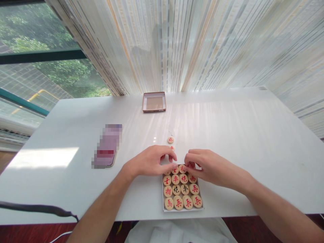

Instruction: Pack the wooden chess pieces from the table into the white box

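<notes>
A shallow white box [183, 211] filled with round wooden Chinese chess pieces sits near the table's front edge. Most faces show red characters, and two show black ones. Over its back left corner is my left hand [152, 160], fingers curved and apart from the thumb, whose tip rests at a red-marked piece [174, 170] in the back row. My right hand [206, 165] is at the back right, its fingers bent and closed toward the thumb; what they pinch, if anything, is hidden. Beyond the hands lie two loose chess pieces [170, 139], the nearer partly covered by my left fingers.
An open box lid [154, 102] lies at the table's back, by the striped curtain [162, 44]. To the left is a phone [107, 145], its screen blurred. A dark cable [37, 206] crosses the lower left. The white table [253, 135] extends to both sides.
</notes>
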The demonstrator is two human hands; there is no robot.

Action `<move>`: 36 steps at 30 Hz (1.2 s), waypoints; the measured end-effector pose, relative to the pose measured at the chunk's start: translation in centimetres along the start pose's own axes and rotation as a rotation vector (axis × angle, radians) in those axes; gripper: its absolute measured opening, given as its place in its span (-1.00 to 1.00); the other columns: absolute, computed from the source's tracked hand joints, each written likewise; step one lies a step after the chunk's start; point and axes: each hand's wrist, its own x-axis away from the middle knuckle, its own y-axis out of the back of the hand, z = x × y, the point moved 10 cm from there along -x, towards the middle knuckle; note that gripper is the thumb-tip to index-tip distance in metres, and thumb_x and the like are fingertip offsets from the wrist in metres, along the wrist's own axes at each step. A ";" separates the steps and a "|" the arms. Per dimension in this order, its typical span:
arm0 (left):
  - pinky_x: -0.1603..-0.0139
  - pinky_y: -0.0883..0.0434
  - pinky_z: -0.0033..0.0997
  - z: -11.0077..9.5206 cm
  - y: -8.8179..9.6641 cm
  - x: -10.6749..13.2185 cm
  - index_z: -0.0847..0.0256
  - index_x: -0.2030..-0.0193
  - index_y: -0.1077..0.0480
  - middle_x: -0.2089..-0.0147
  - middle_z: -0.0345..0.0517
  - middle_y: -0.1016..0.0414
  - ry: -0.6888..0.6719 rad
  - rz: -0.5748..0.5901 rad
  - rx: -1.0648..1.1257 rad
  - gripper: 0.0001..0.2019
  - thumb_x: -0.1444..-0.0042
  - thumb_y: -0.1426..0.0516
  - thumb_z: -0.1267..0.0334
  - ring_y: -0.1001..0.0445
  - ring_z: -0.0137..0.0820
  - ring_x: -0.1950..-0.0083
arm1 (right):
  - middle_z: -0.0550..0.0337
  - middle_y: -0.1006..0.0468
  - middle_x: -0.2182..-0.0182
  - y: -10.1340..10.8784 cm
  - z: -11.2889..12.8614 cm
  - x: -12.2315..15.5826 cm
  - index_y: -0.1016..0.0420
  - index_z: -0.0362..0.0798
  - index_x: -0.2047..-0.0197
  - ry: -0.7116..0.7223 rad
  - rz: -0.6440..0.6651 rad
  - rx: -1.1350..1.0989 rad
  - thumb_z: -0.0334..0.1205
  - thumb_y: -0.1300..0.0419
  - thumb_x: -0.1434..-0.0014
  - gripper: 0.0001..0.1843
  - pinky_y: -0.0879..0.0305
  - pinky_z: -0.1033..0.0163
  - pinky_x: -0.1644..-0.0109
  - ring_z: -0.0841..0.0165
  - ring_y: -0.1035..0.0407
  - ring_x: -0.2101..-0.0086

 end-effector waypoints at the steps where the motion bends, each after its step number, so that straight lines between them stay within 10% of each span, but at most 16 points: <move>1: 0.30 -0.36 -0.43 0.2 0.2 0.0 0.13 0.13 -0.53 0.24 -0.20 -0.58 0.009 -0.028 0.009 -0.86 -0.24 -0.20 0.17 -0.41 -0.45 0.34 | 0.26 -0.47 0.38 0.2 0.0 0.0 -0.41 -0.03 0.32 0.002 -0.015 0.002 -0.23 -0.17 -0.38 -0.81 -0.11 0.33 0.40 0.46 -0.26 0.47; 9: 0.24 -0.43 -0.42 1.2 4.0 0.3 0.14 0.05 -0.47 0.09 -0.14 -0.57 0.019 -0.430 -0.066 -0.87 -0.32 -0.14 0.26 -0.41 -0.47 0.31 | 0.23 -0.49 0.40 2.0 -1.1 -0.4 -0.41 -0.03 0.29 0.023 -0.189 0.039 -0.20 -0.13 -0.41 -0.80 -0.18 0.31 0.34 0.41 -0.31 0.42; 16: -0.08 -0.52 -0.22 0.9 3.6 0.1 0.10 -0.07 -0.45 -0.08 -0.02 -0.47 -0.095 -0.412 -0.183 -0.69 -0.23 -0.11 0.44 -0.48 -0.25 -0.12 | 0.18 -0.53 0.37 2.6 -3.6 -1.1 -0.51 -0.03 0.16 -0.008 -0.282 0.044 -0.20 -0.10 -0.41 -0.83 -0.28 0.29 0.31 0.39 -0.37 0.40; 36: -0.17 -0.47 -0.15 0.3 2.8 -0.1 0.07 0.00 -0.53 -0.22 -0.01 -0.38 -0.150 -0.331 -0.282 -0.81 -0.27 -0.19 0.24 -0.48 -0.27 -0.07 | 0.18 -0.54 0.35 2.4 -4.4 -1.6 -0.52 -0.04 0.15 -0.050 -0.270 0.007 -0.22 -0.10 -0.41 -0.83 -0.30 0.30 0.27 0.39 -0.38 0.38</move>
